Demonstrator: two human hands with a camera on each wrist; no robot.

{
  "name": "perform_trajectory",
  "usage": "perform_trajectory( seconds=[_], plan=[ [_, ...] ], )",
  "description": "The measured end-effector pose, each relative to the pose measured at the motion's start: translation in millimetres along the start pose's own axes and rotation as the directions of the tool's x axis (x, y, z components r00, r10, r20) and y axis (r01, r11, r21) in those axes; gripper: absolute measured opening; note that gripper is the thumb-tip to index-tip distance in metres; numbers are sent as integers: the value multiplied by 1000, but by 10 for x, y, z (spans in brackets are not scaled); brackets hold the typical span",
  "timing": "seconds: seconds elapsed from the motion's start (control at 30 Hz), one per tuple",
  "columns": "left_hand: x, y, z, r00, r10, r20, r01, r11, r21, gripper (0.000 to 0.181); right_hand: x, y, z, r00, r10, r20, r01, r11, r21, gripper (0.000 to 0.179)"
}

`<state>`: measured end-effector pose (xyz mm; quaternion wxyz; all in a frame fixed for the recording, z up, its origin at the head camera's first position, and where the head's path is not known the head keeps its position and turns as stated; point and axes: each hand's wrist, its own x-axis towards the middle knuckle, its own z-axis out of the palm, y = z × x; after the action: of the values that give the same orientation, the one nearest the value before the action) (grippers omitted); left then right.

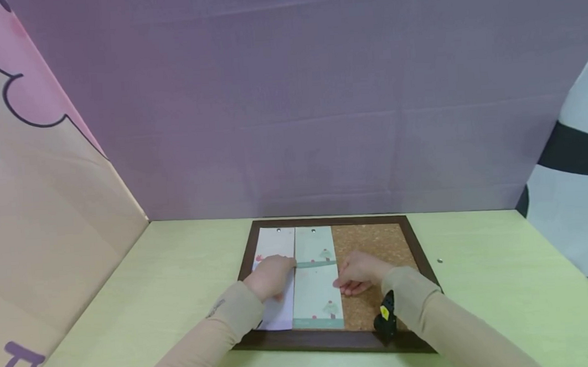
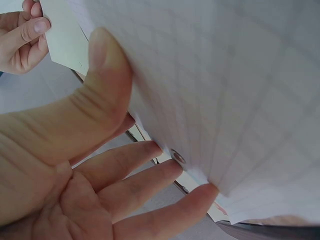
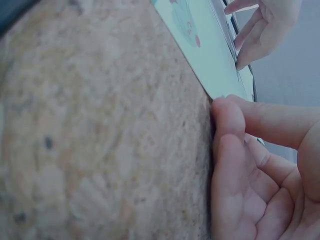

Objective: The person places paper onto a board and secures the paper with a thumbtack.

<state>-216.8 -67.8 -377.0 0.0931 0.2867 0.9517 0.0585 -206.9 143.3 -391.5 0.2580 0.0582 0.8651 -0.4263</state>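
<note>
A brown-framed corkboard [image 1: 377, 240] lies on the table, with pale lilac paper [image 1: 272, 240] on its left part. Beside that, pale green paper [image 1: 316, 293] printed with small trees covers the middle. My left hand [image 1: 274, 274] rests on the lilac paper by the seam between the two; its fingers look fairly straight in the left wrist view, touching a faintly gridded surface near a round silver pin [image 2: 178, 156]. At the right edge of the green paper, my right hand [image 1: 360, 271] pinches the border between thumb and forefinger, the other fingers curled over the cork [image 3: 110, 130].
Silver pins [image 1: 313, 230] sit at the top of both papers. Another small silver pin [image 1: 440, 260] lies on the table [image 1: 479, 284] right of the board. A black object with a yellow patch [image 1: 384, 314] is by my right wrist. A purple cloth wall [image 1: 290, 106] stands behind.
</note>
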Motion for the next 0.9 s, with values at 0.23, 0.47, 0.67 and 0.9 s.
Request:
perform_trajectory(
  seconds=[0.23,0.47,0.67,0.9],
  plan=[
    [0,-17,4,1000,10,-12,-10,1000,5,68,6,-14,7,1000,16,-14,-17,1000,-18,15],
    [14,-29,7,1000,4,-6,-4,1000,3,70,7,-59,15,999,39,-26,-40,999,-27,15],
    [24,-34,22,1000,-3,-1,3,1000,-5,69,-14,-112,32,997,54,-55,-58,996,-72,16],
    [9,-20,15,1000,-3,7,3,1000,-5,69,-12,-110,38,995,41,-91,-54,987,-152,18]
  ],
)
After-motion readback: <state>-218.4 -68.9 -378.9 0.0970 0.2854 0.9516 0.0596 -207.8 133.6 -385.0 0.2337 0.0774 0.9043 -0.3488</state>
